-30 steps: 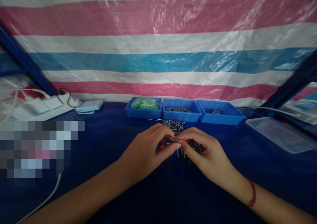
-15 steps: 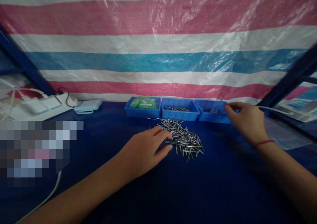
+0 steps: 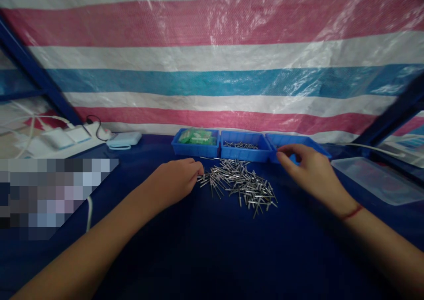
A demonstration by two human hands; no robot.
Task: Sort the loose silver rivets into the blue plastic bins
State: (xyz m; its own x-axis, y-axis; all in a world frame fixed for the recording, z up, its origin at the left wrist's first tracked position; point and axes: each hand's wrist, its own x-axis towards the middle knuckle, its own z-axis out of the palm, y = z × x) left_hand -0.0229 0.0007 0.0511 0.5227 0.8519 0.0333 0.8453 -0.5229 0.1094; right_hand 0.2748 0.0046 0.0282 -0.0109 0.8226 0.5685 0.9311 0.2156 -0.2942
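A loose pile of metal rivets (image 3: pixel 245 180) lies on the dark blue table. At the pile's left edge is my left hand (image 3: pixel 180 178), its fingers closed together at the rivet ends; what they pinch is too small to make out. My right hand (image 3: pixel 306 167) hovers in front of the right blue bin (image 3: pixel 298 140), thumb and forefinger apart with nothing seen between them. That hand hides most of the bin's inside. Some rivets lie in the middle blue bin (image 3: pixel 245 153), and green plastic packets (image 3: pixel 197 136) fill the left blue bin (image 3: pixel 195 150).
A light blue case (image 3: pixel 124 140) and a white power strip (image 3: pixel 76 143) with plugs and cables are at the back left. On the right lies a clear plastic lid (image 3: pixel 377 180). A striped sheet (image 3: pixel 212 83) hangs behind the bins.
My left hand has moved left and closed at the pile's edge, where rivets are now spread further left. My right hand has come back leftward from the right bin, and its rivet is gone from view.
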